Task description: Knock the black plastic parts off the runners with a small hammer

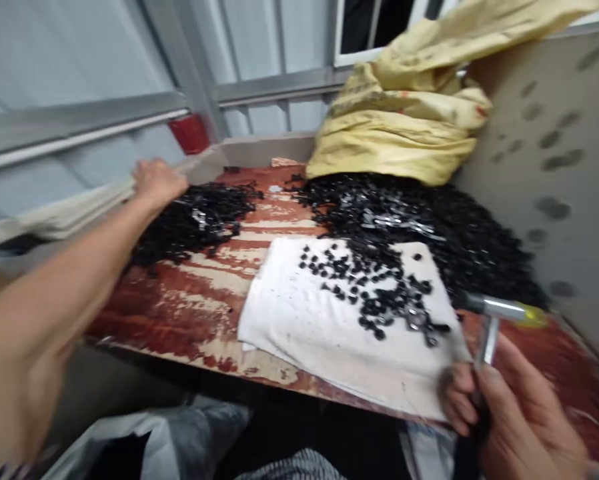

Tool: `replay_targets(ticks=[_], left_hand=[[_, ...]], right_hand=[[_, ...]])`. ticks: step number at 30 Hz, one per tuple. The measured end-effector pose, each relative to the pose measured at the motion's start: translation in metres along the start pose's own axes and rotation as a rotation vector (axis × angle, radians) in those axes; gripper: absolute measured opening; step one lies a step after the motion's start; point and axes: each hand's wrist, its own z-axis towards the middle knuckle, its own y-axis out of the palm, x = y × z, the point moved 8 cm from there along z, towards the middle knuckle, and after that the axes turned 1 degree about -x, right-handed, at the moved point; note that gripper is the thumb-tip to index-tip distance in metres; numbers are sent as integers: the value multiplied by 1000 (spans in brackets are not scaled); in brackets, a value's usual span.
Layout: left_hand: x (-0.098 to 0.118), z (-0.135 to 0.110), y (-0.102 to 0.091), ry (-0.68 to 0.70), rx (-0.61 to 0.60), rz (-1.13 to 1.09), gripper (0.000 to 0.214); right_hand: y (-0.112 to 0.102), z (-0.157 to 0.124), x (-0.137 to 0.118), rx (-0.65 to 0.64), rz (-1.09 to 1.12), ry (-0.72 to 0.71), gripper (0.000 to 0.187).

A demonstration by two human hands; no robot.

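Observation:
My right hand (524, 413) is wrapped round the dark handle of a small hammer (499, 308) at the right front. The hammer has a metal head with a yellow face on one end, and is held above the table's edge. Beside it lies a folded white cloth (289, 313) with many small black round-headed parts (374, 293) scattered on it. My left hand (159, 180) is stretched far forward to the table's raised side board, beside a pile of black parts (199, 213). Its fingers are blurred and partly hidden.
A yellow woven sack (394, 140) lies at the back, with a large heap of black parts (479, 233) in front of its mouth. The worn red table (179, 300) has raised boards. A spotted panel (559, 173) stands on the right. A red object (189, 133) is at the back-left corner.

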Motion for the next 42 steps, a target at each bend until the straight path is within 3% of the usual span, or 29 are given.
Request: replay_targets(ticks=[1,2,3,5,8,10,13,16,19,24,28,35,38,42], left_hand=[[-1,-2,5,-69,102,14,27],[10,-7,17,-54,133,8,24],[28,-14,32,11,149,15,21],[86,-39,70,265,40,-10,19],[180,-106,115,588,-171,-87,17],[243,-169,132,966,-331,-98,22],[292,-234,139,1258,-402,-39,21],[308,-251,144,1326,-415,14,26],[317,-244,150,1332,-432,27,25],[332,-232,160,1412,-582,17,30],[342,-227,163,1501,-601,-17,29],[352,-228,139,1435,-517,-115,25],[350,-249,126,1420,-634,-210,19],[348,-270,125,1248,-949,-357,14]], right_hand=[[3,-1,-4,32,25,14,43],[6,-1,-7,52,45,30,45],[7,0,-9,75,51,42,44],[9,3,-8,99,45,73,41],[5,4,-6,128,31,82,41],[3,3,-5,137,30,77,42],[3,3,-6,128,35,70,40],[3,4,-7,113,48,62,38],[2,4,-7,111,64,51,37],[-1,3,-7,126,87,27,34],[-3,3,-7,147,91,7,31],[-3,2,-12,132,105,-8,32],[-1,2,-13,93,121,-9,33],[-3,1,-11,62,117,-21,34]])
